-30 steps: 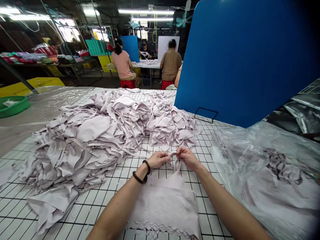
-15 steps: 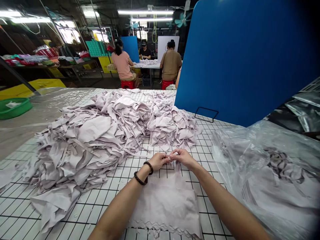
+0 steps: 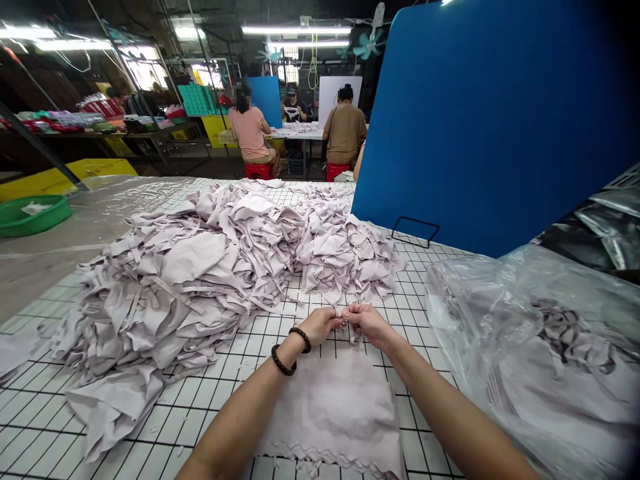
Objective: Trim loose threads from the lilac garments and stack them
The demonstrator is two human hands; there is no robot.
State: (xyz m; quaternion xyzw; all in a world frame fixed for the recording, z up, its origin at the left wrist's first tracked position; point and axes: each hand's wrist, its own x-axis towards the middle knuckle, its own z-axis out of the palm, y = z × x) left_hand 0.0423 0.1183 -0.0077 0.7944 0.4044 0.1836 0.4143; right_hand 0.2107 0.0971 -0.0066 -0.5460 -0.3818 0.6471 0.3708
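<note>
Head view: "From where I stand in the room, I see two bare hands nearly meeting over a white gridded table (image 3: 420,427). Left hand (image 3: 317,325) and right hand (image 3: 369,323) both pinch a narrow pale strap (image 3: 355,335) between their fingertips."

"Where's the rest of the cloth?"

"A pale cloth piece (image 3: 340,400) with a wavy edge lies flat between the forearms, just below the fingers. Beyond are a large heap of pale cloth (image 3: 195,257) and a smaller heap (image 3: 325,257); a clear plastic bag (image 3: 465,293) sits past the right forearm."

"How would you handle that strap well?"

"I'd steady it with the left fingertips and work with the right, in small moves. Thin fabric probably twists easily, so I'd feel along it for turns and pull gently, lest the cloth piece wrinkle or slide. Resting the wrists could help."

"Anything hidden?"

"The exact pinch point; I can't tell whether it's a knot, loop or fastening."
</note>
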